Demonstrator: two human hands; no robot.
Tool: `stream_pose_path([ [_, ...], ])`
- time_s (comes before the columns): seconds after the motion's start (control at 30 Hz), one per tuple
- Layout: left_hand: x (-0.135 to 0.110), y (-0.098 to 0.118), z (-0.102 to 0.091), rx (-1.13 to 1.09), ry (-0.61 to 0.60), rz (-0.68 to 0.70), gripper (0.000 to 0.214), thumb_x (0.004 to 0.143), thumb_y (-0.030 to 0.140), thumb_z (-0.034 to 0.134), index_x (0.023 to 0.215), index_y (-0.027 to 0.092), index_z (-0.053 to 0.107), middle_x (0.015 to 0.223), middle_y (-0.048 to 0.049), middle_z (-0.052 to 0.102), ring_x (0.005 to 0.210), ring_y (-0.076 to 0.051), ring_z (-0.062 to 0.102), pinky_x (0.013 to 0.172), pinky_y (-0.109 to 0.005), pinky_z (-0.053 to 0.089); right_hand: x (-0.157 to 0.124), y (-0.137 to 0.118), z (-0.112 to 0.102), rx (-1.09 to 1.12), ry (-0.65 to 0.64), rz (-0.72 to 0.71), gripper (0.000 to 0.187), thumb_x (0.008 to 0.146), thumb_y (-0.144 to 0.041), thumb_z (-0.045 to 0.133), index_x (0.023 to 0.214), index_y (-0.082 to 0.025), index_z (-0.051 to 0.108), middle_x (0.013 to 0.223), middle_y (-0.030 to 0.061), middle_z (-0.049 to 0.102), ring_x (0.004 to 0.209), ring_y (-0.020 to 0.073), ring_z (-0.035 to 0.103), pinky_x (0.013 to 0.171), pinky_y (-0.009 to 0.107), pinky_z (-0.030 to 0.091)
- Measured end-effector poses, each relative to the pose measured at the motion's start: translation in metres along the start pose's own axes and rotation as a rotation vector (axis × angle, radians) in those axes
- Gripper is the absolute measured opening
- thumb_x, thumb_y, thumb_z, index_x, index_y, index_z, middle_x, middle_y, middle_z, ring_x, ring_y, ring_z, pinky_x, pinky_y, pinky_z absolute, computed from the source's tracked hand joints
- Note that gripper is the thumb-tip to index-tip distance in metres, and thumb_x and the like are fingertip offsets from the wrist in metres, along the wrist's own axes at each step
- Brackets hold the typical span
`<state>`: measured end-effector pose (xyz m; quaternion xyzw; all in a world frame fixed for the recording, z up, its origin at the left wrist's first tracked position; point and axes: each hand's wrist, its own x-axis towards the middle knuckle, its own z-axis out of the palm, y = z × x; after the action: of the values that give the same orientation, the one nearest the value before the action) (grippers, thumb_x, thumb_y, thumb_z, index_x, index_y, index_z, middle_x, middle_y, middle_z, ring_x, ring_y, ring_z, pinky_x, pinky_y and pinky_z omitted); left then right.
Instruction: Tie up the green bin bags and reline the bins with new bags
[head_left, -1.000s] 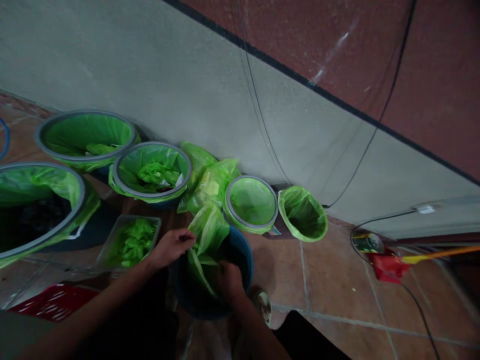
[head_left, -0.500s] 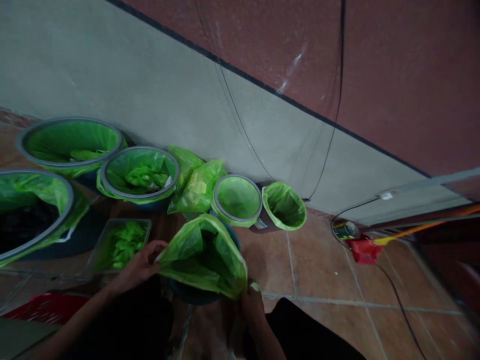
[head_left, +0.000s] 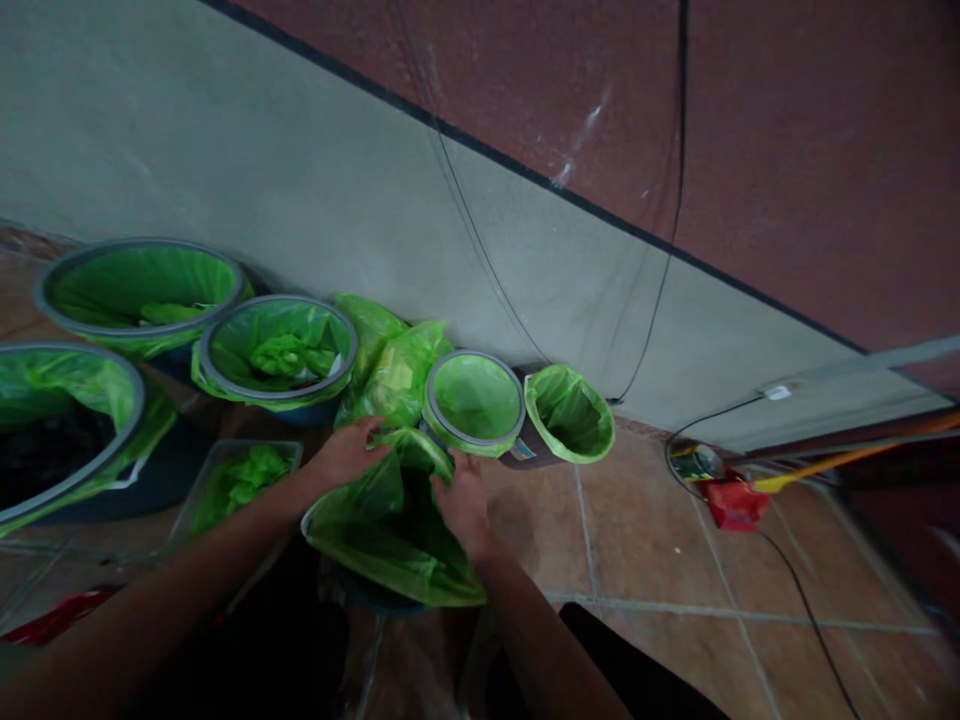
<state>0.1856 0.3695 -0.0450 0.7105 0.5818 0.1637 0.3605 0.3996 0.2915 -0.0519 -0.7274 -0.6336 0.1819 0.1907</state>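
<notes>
A green plastic bag [head_left: 390, 535] is draped over a dark blue bin [head_left: 375, 598] in front of me, covering most of its rim. My left hand [head_left: 346, 452] grips the bag's far left edge, fingers closed on the plastic. At the bag's far right edge my right hand [head_left: 463, 502] presses on the plastic, fingers curled around it. Both forearms reach in from the bottom of the view.
Several grey-rimmed bins lined with green bags stand along the wall: a large one [head_left: 67, 420], two mid ones [head_left: 139, 290] [head_left: 274, 350], a small one [head_left: 474, 400], and a rimless one [head_left: 570, 412]. A clear tray [head_left: 236, 480] holds green bags. Cables and a red object [head_left: 726, 500] lie right.
The bag went from bunched inside the bin to spread over its rim. Both hands have moved from the near side to the far edge of the bag.
</notes>
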Motion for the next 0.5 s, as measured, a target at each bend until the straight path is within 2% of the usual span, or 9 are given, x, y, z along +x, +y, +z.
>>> stream_pose_path([
  [0.07, 0.009, 0.008, 0.009, 0.098, -0.069, 0.053, 0.030, 0.082, 0.033, 0.050, 0.101, 0.017, 0.067, 0.098, -0.0071, 0.074, 0.092, -0.022, 0.068, 0.086, -0.031, 0.049, 0.008, 0.001, 0.010, 0.020, -0.035, 0.046, 0.026, 0.088, -0.023, 0.053, 0.107, -0.013, 0.067, 0.104, 0.0135, 0.071, 0.100, 0.0251, 0.065, 0.090, 0.034, 0.048],
  [0.1, 0.009, 0.009, 0.014, 0.121, -0.117, 0.086, 0.026, 0.084, 0.030, 0.046, 0.092, 0.017, 0.067, 0.090, -0.0061, 0.073, 0.087, -0.021, 0.067, 0.083, -0.030, 0.049, 0.009, 0.007, 0.011, 0.041, -0.058, 0.073, 0.022, 0.091, -0.024, 0.049, 0.096, -0.014, 0.069, 0.093, 0.0111, 0.072, 0.088, 0.0224, 0.066, 0.082, 0.031, 0.048],
  [0.2, -0.003, 0.005, 0.025, 0.102, -0.330, 0.201, 0.026, 0.086, 0.028, 0.042, 0.077, 0.018, 0.064, 0.078, -0.0029, 0.069, 0.079, -0.018, 0.064, 0.077, -0.027, 0.047, 0.006, 0.035, 0.003, 0.129, -0.174, 0.108, 0.026, 0.093, -0.028, 0.048, 0.080, -0.018, 0.067, 0.070, 0.0042, 0.068, 0.065, 0.0166, 0.062, 0.062, 0.025, 0.044],
  [0.3, -0.012, -0.001, 0.033, 0.140, -0.489, 0.203, 0.022, 0.082, 0.027, 0.047, 0.071, 0.018, 0.064, 0.077, -0.0047, 0.069, 0.076, -0.019, 0.063, 0.072, -0.027, 0.045, 0.006, 0.062, -0.012, 0.108, -0.270, 0.123, 0.025, 0.090, -0.028, 0.052, 0.073, -0.019, 0.069, 0.064, 0.0022, 0.066, 0.062, 0.0160, 0.061, 0.059, 0.025, 0.042],
  [0.37, -0.010, -0.002, 0.034, 0.178, -0.475, 0.177, 0.024, 0.081, 0.030, 0.049, 0.070, 0.017, 0.065, 0.079, -0.0072, 0.070, 0.076, -0.020, 0.063, 0.071, -0.028, 0.045, 0.011, 0.071, -0.017, 0.067, -0.258, 0.115, 0.020, 0.086, -0.025, 0.056, 0.074, -0.020, 0.071, 0.070, 0.0033, 0.070, 0.068, 0.0176, 0.064, 0.065, 0.026, 0.044],
  [0.5, 0.009, 0.004, 0.023, 0.160, -0.325, 0.146, 0.030, 0.084, 0.036, 0.047, 0.076, 0.018, 0.070, 0.077, -0.0062, 0.071, 0.075, -0.020, 0.064, 0.070, -0.028, 0.044, 0.028, 0.070, -0.016, 0.118, -0.145, 0.108, 0.015, 0.081, -0.024, 0.062, 0.089, -0.024, 0.075, 0.090, 0.0040, 0.076, 0.082, 0.0196, 0.068, 0.075, 0.028, 0.048],
])
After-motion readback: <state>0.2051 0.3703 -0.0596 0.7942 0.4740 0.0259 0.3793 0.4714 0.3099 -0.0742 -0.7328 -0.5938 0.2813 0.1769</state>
